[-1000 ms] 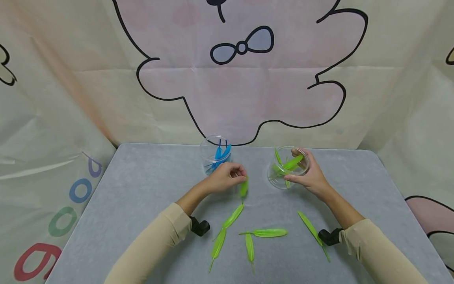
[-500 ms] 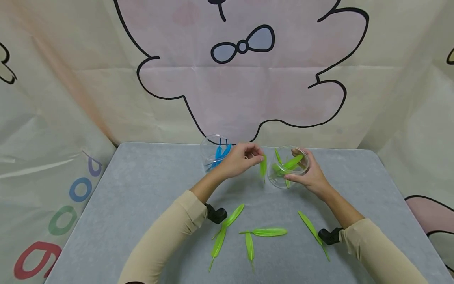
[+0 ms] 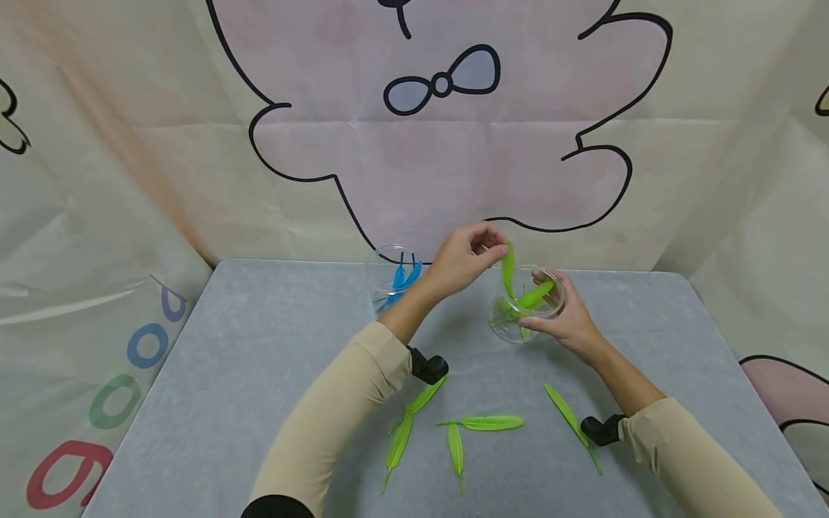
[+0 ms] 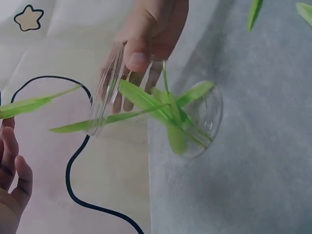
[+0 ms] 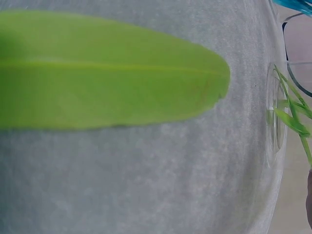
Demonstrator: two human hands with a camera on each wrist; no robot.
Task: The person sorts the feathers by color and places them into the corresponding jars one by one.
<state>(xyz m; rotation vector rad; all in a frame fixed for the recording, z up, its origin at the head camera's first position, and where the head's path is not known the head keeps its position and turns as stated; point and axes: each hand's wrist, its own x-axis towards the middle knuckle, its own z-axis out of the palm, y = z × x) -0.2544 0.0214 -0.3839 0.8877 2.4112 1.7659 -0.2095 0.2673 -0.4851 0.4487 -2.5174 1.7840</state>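
Note:
My left hand (image 3: 468,257) pinches a green feather (image 3: 508,265) by its broad tip, the quill pointing down over the rim of a clear jar (image 3: 497,329). In the left wrist view this feather (image 4: 30,104) is outside the jar, apart from its mouth. My right hand (image 3: 565,325) grips the jar from the right, thumb in front and fingers behind. Several green feathers (image 4: 170,114) lie crossed inside it, one sticking out past the rim.
A second clear jar (image 3: 373,288) with blue feathers (image 3: 403,279) stands at the back left. On the grey table (image 3: 272,345) lie several green feathers, including a crosswise one (image 3: 494,423) and one by the right wrist (image 3: 562,404). A printed curtain (image 3: 440,158) hangs behind.
My left hand has lifted the green feather off the table and carried it right and up to above the jar. My right hand and the jar have stayed in place.

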